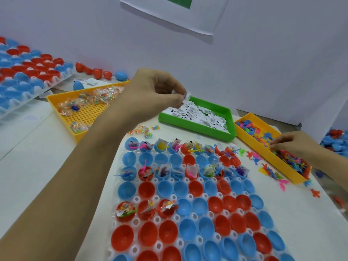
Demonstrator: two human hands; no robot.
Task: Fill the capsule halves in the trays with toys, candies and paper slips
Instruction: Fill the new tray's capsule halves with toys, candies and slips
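A white tray (190,180) in front of me holds rows of red and blue capsule halves; the far row, the third row and three red halves (146,209) at the left hold toys, candies and slips. My left hand (158,91) hovers above the green bin (195,127) of paper slips, fingers pinched on a paper slip (186,95). My right hand (293,146) reaches into the yellow bin (263,149) of small coloured toys, fingertips closed among them; whether it holds one is unclear.
A yellow bin (62,108) with candy packets sits at the left. Another tray (28,72) of capsule halves lies at far left. Loose capsule halves (98,72) line the wall. Toys (278,178) and candy packets (143,130) lie scattered on the table.
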